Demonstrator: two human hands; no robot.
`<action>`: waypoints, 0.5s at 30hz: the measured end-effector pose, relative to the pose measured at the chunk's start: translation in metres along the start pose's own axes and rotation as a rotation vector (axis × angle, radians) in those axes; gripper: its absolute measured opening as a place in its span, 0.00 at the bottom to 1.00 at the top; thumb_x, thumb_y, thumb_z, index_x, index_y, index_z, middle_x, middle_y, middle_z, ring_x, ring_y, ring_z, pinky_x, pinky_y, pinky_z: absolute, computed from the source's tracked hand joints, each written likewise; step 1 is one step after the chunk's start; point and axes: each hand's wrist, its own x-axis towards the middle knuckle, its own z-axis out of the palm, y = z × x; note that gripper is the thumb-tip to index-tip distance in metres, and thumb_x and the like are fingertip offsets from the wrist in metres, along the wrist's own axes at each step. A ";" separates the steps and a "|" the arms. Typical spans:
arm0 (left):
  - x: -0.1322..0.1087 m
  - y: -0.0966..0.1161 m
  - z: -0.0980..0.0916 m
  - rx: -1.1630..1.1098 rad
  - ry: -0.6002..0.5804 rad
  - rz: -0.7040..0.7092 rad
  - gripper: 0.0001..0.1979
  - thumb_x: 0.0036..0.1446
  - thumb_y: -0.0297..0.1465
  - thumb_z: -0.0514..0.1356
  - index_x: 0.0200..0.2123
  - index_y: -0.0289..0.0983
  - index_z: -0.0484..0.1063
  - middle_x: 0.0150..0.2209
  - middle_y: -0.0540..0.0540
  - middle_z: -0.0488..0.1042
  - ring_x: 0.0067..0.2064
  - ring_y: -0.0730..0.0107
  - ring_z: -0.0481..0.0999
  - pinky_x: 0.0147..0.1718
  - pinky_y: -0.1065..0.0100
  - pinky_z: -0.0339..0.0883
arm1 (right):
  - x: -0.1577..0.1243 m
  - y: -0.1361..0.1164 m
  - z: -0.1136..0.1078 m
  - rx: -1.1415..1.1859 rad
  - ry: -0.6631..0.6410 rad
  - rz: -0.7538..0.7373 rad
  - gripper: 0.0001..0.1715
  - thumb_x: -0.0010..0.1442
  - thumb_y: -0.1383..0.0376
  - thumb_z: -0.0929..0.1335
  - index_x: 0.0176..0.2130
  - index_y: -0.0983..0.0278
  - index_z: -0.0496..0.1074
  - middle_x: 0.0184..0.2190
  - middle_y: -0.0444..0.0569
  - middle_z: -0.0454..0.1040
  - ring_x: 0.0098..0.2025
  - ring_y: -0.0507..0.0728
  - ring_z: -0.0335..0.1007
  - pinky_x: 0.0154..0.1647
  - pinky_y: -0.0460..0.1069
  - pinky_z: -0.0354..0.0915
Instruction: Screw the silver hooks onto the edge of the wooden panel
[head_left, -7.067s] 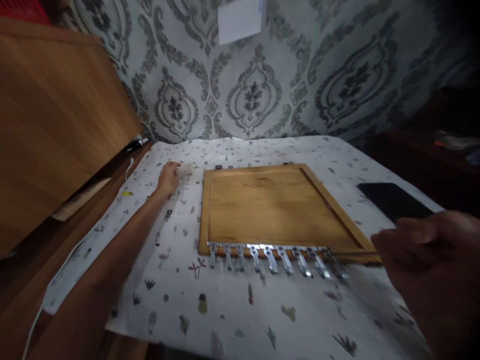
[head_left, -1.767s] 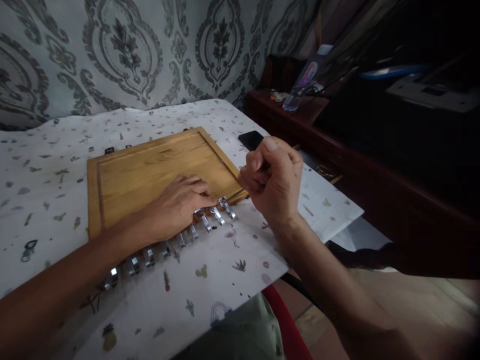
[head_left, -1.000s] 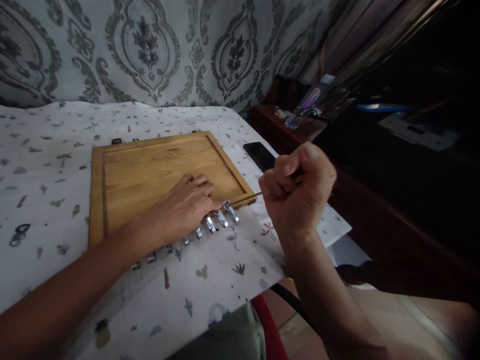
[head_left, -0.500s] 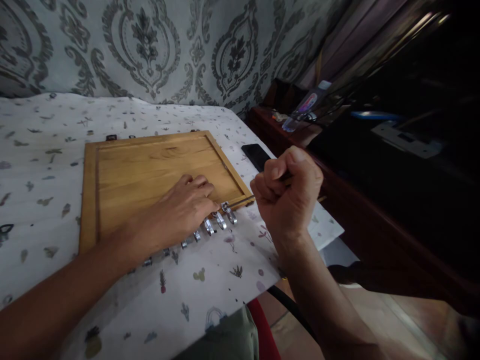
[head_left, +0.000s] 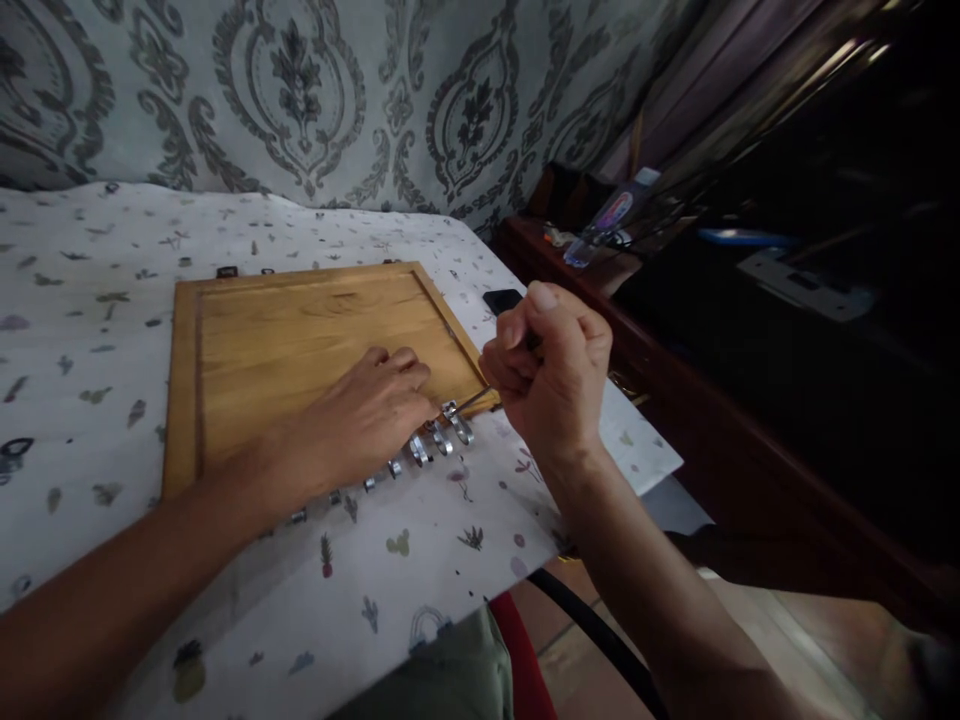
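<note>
A framed wooden panel [head_left: 322, 330] lies on the patterned tablecloth. Along its near edge sits a row of silver metal clips [head_left: 442, 438], part of it hidden behind my left forearm. My left hand [head_left: 379, 405] rests palm down on the panel, fingers bent and apart, with the thumb reaching to a clip near the right corner. My right hand [head_left: 551, 365] is closed around the handle of a screwdriver [head_left: 474, 401]; the fist hides the handle. The thin shaft slants down to the left, and its tip meets that same clip.
Behind my right fist lies a black phone [head_left: 501, 300], partly covered. A clear bottle [head_left: 611, 217] stands on the dark red furniture [head_left: 660, 400] at the right. Beyond it are a blue object [head_left: 742, 237] and a pale plate-like part [head_left: 806, 285]. Patterned fabric [head_left: 300, 100] hangs behind the table.
My right fist has shifted slightly left and turned a little, with the screwdriver tip still at the clip. My left hand stays in place on the panel.
</note>
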 end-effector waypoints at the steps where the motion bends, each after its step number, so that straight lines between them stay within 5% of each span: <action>1: 0.000 0.000 0.000 0.005 -0.003 0.001 0.10 0.68 0.26 0.57 0.37 0.39 0.78 0.39 0.43 0.72 0.48 0.55 0.67 0.48 0.54 0.56 | 0.000 0.000 0.000 -0.016 0.000 0.002 0.26 0.62 0.52 0.73 0.21 0.60 0.65 0.14 0.34 0.49 0.14 0.44 0.34 0.12 0.43 0.41; 5: 0.001 0.002 0.000 0.023 -0.006 -0.017 0.10 0.67 0.25 0.57 0.37 0.38 0.78 0.40 0.43 0.72 0.48 0.55 0.67 0.47 0.55 0.57 | 0.000 -0.002 0.000 -0.027 -0.024 0.037 0.26 0.60 0.47 0.73 0.22 0.59 0.66 0.15 0.34 0.48 0.14 0.45 0.37 0.13 0.44 0.41; 9: 0.002 0.003 0.001 0.018 0.011 -0.013 0.09 0.67 0.26 0.58 0.38 0.38 0.79 0.38 0.43 0.72 0.48 0.55 0.67 0.46 0.55 0.57 | 0.001 -0.004 -0.005 -0.051 -0.113 0.085 0.27 0.61 0.40 0.69 0.28 0.59 0.69 0.19 0.38 0.56 0.17 0.49 0.51 0.18 0.47 0.55; 15: 0.002 0.002 0.004 0.023 0.044 -0.002 0.11 0.69 0.27 0.57 0.39 0.39 0.80 0.38 0.43 0.74 0.47 0.56 0.67 0.45 0.56 0.57 | -0.005 -0.002 -0.021 -0.191 -0.126 -0.043 0.20 0.66 0.47 0.69 0.34 0.58 0.77 0.30 0.45 0.73 0.32 0.55 0.71 0.36 0.52 0.70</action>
